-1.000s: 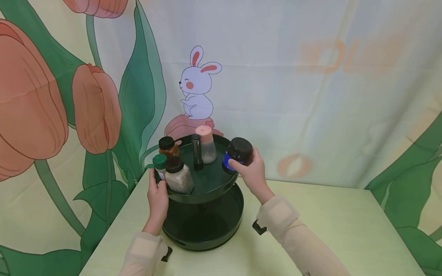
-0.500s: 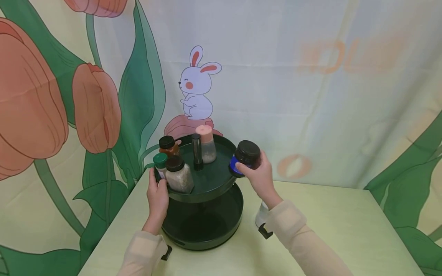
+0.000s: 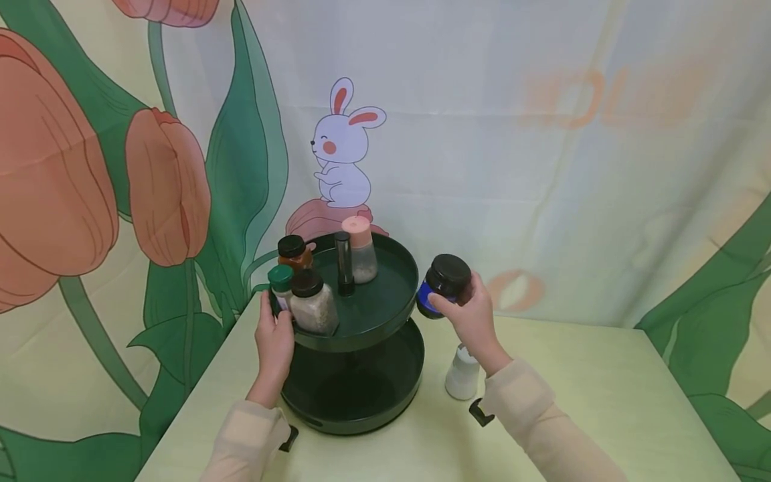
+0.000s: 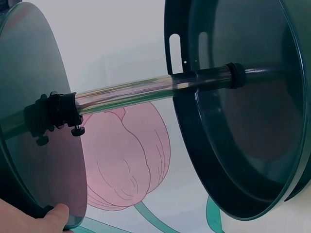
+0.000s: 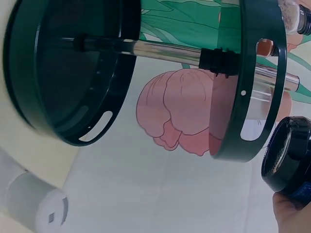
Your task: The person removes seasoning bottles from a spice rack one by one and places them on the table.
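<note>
A two-tier dark green round rack stands on the table. My left hand grips the left rim of its upper tray, and a thumb shows on that tray in the left wrist view. My right hand holds a black-lidded jar with a blue label, in the air just right of the upper tray. On that tray stand a clear jar of pale grains, a green-capped bottle, a black-lidded orange-brown jar and a pink-capped shaker, around the central post.
A white bottle stands on the table below my right hand, right of the lower tray; the right wrist view shows the bottle too. Behind hangs a cloth printed with tulips and a rabbit.
My right hand has moved right and slightly down with the blue-labelled jar, from over the upper tray's right edge to outside it. The white bottle has come into view. My left hand stays at the rim.
</note>
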The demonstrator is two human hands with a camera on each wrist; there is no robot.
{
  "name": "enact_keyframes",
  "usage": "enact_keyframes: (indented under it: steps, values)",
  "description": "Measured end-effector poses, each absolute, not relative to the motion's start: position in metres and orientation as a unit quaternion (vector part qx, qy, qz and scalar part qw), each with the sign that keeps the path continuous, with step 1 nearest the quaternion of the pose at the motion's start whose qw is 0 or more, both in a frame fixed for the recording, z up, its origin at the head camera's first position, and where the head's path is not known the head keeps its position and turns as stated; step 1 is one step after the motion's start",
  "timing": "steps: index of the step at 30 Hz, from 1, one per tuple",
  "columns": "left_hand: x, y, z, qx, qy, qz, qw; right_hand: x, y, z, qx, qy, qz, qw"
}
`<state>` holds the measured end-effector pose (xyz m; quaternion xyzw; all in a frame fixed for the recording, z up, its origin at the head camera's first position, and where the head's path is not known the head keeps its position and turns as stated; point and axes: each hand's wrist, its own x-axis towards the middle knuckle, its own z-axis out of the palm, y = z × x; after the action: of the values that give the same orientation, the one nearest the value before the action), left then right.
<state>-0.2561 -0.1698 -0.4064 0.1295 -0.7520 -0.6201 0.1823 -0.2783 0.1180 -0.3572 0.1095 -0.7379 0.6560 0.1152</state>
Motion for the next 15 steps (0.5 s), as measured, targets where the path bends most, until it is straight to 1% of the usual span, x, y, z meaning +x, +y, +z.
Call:
enact_keyframes:
  steps: [9,15]
  values:
    - [-0.258,-0.17,-0.406,0.132,-0.758,-0.61,0.191,-0.272,0.136,-0.368,0.096,-0.761,0.629,0.127]
    - [-0.258,-0.17,-0.405,0.133,-0.758,-0.609,0.191,-0.267,0.149,-0.373,0.076,-0.775,0.615,0.122]
